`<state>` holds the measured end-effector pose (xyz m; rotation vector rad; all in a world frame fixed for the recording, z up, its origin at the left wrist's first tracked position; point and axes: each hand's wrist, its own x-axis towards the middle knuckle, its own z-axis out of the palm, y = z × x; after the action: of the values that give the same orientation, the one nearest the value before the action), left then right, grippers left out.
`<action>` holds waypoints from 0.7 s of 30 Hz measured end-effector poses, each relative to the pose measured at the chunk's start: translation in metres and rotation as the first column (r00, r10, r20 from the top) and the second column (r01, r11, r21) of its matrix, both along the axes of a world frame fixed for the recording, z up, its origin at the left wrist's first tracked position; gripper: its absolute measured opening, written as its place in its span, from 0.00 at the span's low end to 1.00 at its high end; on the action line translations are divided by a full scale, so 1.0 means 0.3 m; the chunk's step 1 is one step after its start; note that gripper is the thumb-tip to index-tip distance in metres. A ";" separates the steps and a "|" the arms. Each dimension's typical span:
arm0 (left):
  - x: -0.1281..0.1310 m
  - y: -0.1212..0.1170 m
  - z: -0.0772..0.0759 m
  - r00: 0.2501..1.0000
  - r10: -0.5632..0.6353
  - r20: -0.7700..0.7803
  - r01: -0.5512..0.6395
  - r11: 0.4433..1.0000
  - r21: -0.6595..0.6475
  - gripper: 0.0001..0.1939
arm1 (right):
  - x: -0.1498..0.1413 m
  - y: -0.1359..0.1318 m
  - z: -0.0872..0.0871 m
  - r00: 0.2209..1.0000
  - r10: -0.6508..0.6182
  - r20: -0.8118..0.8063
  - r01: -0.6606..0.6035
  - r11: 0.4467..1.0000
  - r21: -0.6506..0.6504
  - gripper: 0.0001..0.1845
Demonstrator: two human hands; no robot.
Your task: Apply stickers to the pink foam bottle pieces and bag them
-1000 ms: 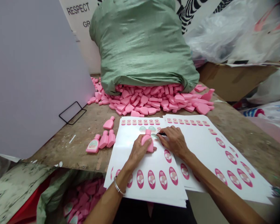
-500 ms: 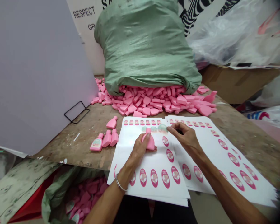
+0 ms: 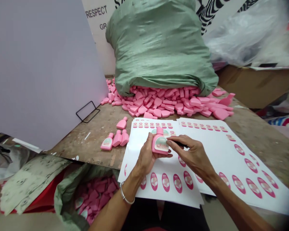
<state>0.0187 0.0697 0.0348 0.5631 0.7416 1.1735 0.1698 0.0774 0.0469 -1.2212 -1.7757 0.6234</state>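
Observation:
My left hand (image 3: 145, 155) is wrapped around a small pink bottle (image 3: 160, 132), held upright above the sheets. An oval green and white sticker (image 3: 161, 143) lies against the bottle's front face. My right hand (image 3: 189, 152) pinches at the sticker's right edge with thumb and forefinger. A slim dark object (image 3: 181, 144) shows within the right hand, its kind unclear. Beneath both hands lies a sticker sheet (image 3: 150, 163) with pink oval labels. On the table to the left stands a labelled pink bottle (image 3: 107, 142), beside several bottles whose visible sides are plain.
A green sack (image 3: 161, 48) spills a heap of pink bottles (image 3: 156, 104) across the back. More sticker sheets (image 3: 214, 141) lie right. A grey-white panel (image 3: 43, 70) and black wire stand (image 3: 88, 112) are left. Below the table edge, an open sack (image 3: 62, 199) holds pink bottles.
My right hand has brought the sticker from the sheet to the bottle's front. The left hand has turned the bottle more upright. The whole view has shifted slightly.

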 end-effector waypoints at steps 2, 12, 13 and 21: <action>-0.003 0.001 -0.004 1.000 -0.005 0.002 0.005 1.000 0.010 0.26 | -0.003 0.000 -0.001 1.000 0.001 0.018 -0.002 0.999 0.035 0.10; -0.020 -0.010 0.011 0.998 -0.068 0.000 0.067 0.992 0.108 0.11 | -0.014 0.004 -0.012 0.989 -0.035 0.143 0.007 0.982 0.189 0.08; -0.021 -0.011 0.015 0.997 -0.077 -0.018 0.079 0.990 0.116 0.13 | -0.011 0.007 -0.012 0.986 -0.043 0.164 0.008 0.978 0.207 0.08; -0.022 -0.037 0.020 0.989 -0.123 -0.086 0.134 0.982 0.132 0.18 | 0.008 0.040 -0.020 0.957 -0.157 0.246 0.158 0.987 0.018 0.29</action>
<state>0.0122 0.0587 0.0407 0.7638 0.6829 1.0925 0.1723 0.0895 0.0409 -1.4776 -1.8555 0.3943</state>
